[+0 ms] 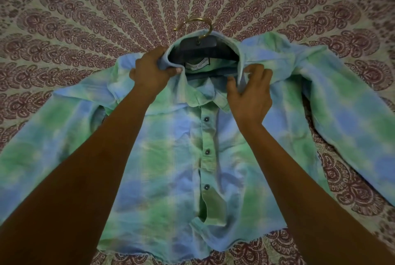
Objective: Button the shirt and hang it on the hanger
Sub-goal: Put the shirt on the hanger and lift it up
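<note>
Maroon-printed bedspread [64, 19] carries the whole job. The green-and-blue shirt [162, 158] lies face up across mid-frame, its left sleeve [42, 147] spread towards the left edge.

Left hand [149, 70], upper centre-left: fingers [159, 52] curled round the collar [170, 56], gripping it, apparently to hold the neck open.

The dark hanger [198, 48] sits inside the collar in the upper centre. Its gold hook [192, 20] pokes out onto the bedspread, so the hanging step appears under way.

Three dark buttons [207, 152] down the centre placket are fastened. Below them the placket gapes. The top of the placket is hidden under the collar.

Right hand [249, 98], upper centre-right: thumb and fingers loosely pinch the collar's other side, probably to settle that shoulder over the hanger.

Right sleeve [352, 126] trails towards the right edge.
</note>
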A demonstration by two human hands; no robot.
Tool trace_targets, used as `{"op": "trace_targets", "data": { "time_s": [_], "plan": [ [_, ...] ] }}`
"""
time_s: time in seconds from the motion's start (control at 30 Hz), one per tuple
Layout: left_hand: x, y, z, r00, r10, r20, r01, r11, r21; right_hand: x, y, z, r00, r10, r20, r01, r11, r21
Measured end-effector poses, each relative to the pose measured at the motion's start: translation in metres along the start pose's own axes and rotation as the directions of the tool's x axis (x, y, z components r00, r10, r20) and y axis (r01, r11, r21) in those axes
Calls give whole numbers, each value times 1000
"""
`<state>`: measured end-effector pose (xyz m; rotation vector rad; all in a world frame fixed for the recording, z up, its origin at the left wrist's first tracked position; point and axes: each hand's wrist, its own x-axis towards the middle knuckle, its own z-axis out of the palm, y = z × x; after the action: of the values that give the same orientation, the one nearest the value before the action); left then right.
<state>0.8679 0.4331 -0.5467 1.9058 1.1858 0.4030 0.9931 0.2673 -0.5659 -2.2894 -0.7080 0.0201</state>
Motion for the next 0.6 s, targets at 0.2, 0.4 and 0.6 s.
{"op": "trace_targets", "data": {
  "time_s": [0.2, 0.4, 0.6],
  "plan": [
    [-10, 6, -2, 1000, 16, -6, -16, 999, 28, 27, -14, -9, 995, -97, 3, 97, 992, 82],
    [-18, 24, -18, 998, 61, -27, -61, 998, 25, 33, -28, -33, 971, -167, -169, 169, 986, -2],
    [-53, 85, -69, 984, 174, -50, -174, 985, -3, 29, -38, -100, 941, -310, 138, 268, 928, 259]
  ]
}}
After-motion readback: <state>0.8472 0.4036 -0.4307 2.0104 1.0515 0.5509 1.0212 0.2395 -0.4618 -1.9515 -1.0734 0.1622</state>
